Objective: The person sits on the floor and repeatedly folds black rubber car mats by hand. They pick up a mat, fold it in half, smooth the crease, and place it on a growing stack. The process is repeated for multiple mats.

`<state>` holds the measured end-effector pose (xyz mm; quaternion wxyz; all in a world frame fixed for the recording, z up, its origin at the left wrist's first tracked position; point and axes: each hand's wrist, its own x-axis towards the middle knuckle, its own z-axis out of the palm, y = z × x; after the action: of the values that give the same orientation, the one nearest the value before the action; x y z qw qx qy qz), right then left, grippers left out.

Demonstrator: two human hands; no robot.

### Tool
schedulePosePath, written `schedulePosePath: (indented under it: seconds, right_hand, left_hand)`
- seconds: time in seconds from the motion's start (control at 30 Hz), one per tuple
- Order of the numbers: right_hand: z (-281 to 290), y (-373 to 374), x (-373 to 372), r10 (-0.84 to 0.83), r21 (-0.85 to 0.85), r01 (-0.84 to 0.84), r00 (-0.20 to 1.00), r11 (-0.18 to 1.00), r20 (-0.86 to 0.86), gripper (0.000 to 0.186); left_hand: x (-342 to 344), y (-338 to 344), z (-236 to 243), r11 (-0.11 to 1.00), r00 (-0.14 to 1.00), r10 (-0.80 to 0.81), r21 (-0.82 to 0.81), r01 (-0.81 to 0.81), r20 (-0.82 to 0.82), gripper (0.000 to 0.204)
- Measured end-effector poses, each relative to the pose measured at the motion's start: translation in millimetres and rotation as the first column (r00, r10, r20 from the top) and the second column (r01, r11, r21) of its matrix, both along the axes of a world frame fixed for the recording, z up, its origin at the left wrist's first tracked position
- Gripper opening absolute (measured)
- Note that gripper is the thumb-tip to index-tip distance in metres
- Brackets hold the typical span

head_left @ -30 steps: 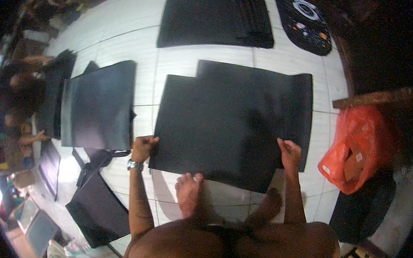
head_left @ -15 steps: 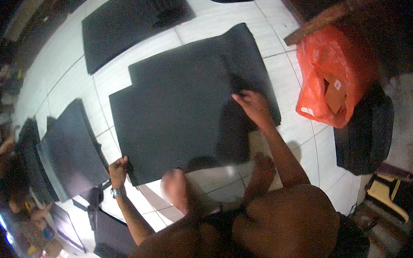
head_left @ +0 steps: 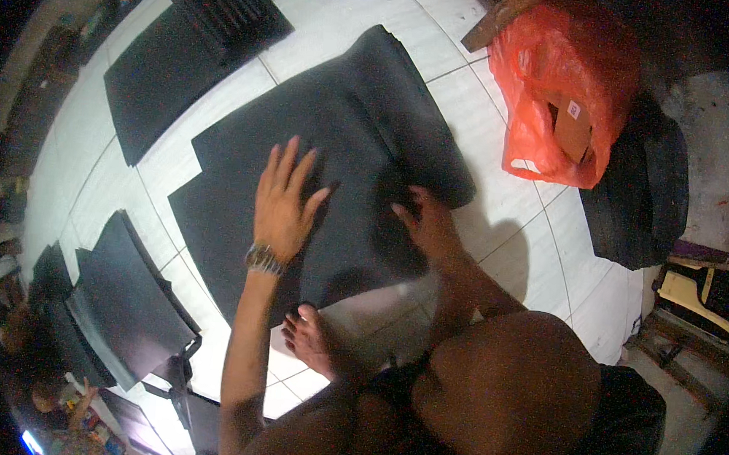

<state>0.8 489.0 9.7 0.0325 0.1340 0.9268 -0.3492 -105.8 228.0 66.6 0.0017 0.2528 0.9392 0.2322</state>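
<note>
A large black sheet [head_left: 248, 194], matt and smooth like fabric or thin foam, lies on the floor in front of me, with a stepped notch in its left edge. Its far right part [head_left: 414, 121] is curled or folded over into a raised bulge. My left hand [head_left: 283, 201], with a metal wristwatch, rests on the middle of the sheet with its fingers spread. At the sheet's right side, beside the folded part, my right hand [head_left: 432, 228] has thumb and fingers apart. Shadow hides part of that hand's contact with the sheet.
A stack of black pieces [head_left: 173, 70] lies at the far left, and more dark sheets [head_left: 123, 295] at the near left. On the right are a red plastic bag [head_left: 543, 96] and a dark pile [head_left: 637, 196]. My bare foot [head_left: 310, 338] is by the sheet's near edge.
My left hand has left the sheet's near left corner and come to its middle, fingers spreading out. The right part of the sheet is now folded over more. The view has shifted slightly.
</note>
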Motion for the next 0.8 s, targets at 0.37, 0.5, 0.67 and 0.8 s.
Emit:
schedulePosePath:
  seconds: [0.37,0.5,0.67,0.8]
  right_hand:
    - [-1,18,64,-0.067,0.105,0.037,0.951,0.994,0.301,0.053]
    - [-2,26,64,0.074,-0.138,-0.023,0.924,0.990,0.375,0.046]
    - [8,36,84,0.305,0.029,-0.322,0.920,0.946,0.247,0.039]
    - [4,38,93,0.381,0.282,-0.434,0.897,0.856,0.225,0.042]
  left_hand:
    - [-89,105,-83,0.931,0.995,-0.098,-0.356,0.084,-0.022,0.069]
    - [-86,105,-98,0.952,0.990,-0.097,-0.298,0.064,-0.097,0.071]
    - [-88,102,-93,0.967,0.994,-0.089,-0.245,0.070,-0.067,0.071]
    - [-86,104,-82,0.977,0.996,-0.077,-0.201,0.067,-0.040,0.070]
